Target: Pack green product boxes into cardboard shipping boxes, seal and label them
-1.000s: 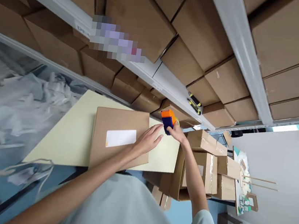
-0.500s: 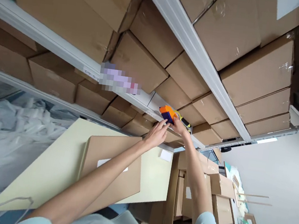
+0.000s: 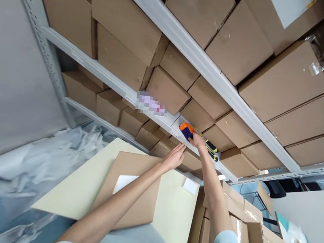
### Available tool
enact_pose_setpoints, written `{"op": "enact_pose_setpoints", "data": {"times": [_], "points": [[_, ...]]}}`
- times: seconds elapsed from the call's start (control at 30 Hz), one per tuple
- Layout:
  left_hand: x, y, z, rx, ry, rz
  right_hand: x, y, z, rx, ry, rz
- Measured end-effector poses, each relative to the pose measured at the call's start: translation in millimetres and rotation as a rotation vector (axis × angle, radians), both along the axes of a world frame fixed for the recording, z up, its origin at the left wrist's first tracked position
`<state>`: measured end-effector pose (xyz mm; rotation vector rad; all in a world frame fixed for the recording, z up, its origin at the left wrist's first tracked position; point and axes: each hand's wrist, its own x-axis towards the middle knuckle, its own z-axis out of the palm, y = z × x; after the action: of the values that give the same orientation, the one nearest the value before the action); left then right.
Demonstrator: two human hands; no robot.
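I've got the left hand empty, fingers straight, forearm over the carton, which it could drag if lowered. The orange-and-navy tool's in the right hand at the shelf edge; a sloppy angle could clip the yellow-black tools just right. Boxes crowd behind, but below both hands there's bare counter.

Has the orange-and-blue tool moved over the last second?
Yes: the tool has risen to the white shelf edge; earlier below that edge, it now overlaps it in view, near the utility knives.
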<state>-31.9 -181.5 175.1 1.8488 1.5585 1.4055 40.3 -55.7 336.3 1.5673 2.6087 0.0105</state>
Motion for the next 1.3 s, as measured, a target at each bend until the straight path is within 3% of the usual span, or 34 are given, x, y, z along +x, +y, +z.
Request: {"op": "enact_pose_setpoints", "data": {"times": [0.17, 0.27, 0.33, 0.4, 0.53, 0.6, 0.67, 0.77, 0.87, 1.13, 1.3], "points": [[11.4, -50.3, -33.9, -0.057, 0.026, 0.045, 18.3, -13.1, -25.0, 0.041, 0.141, 0.048], [10.7, -100.7, -57.7, -0.086, 0.084, 0.077, 51.0, -36.5, -54.7, 0.232, 0.383, 0.194], [11.9, -139.5, -74.9, -0.145, 0.129, 0.092, 82.7, -65.3, -91.9, 0.277, 0.532, 0.189], [18.3, -175.8, -90.9, -0.225, 0.174, 0.082, 117.7, -107.8, -141.9, 0.195, 0.648, 0.125], [45.0, -225.3, -114.3, -0.358, 0.239, -0.019, 177.4, -215.9, -248.3, -0.191, 0.797, -0.176], [60.0, -237.2, -122.1, -0.389, 0.262, -0.064, 198.6, -263.7, -288.7, -0.377, 0.840, -0.380], [72.2, -242.5, -128.5, -0.407, 0.280, -0.088, 215.8, -298.4, -316.5, -0.512, 0.881, -0.541], [82.8, -242.9, -137.1, -0.430, 0.298, -0.121, 235.1, -326.6, -339.7, -0.615, 0.957, -0.654], [85.5, -239.8, -144.2, -0.446, 0.315, -0.141, 243.4, -335.1, -350.9, -0.657, 1.025, -0.678], [86.1, -236.1, -159.6, -0.474, 0.323, -0.121, 231.2, -311.0, -371.4, -0.799, 1.146, -0.651], [89.0, -238.6, -165.9, -0.473, 0.330, -0.110, 202.4, -299.0, -390.5, -0.925, 1.192, -0.565]]}}
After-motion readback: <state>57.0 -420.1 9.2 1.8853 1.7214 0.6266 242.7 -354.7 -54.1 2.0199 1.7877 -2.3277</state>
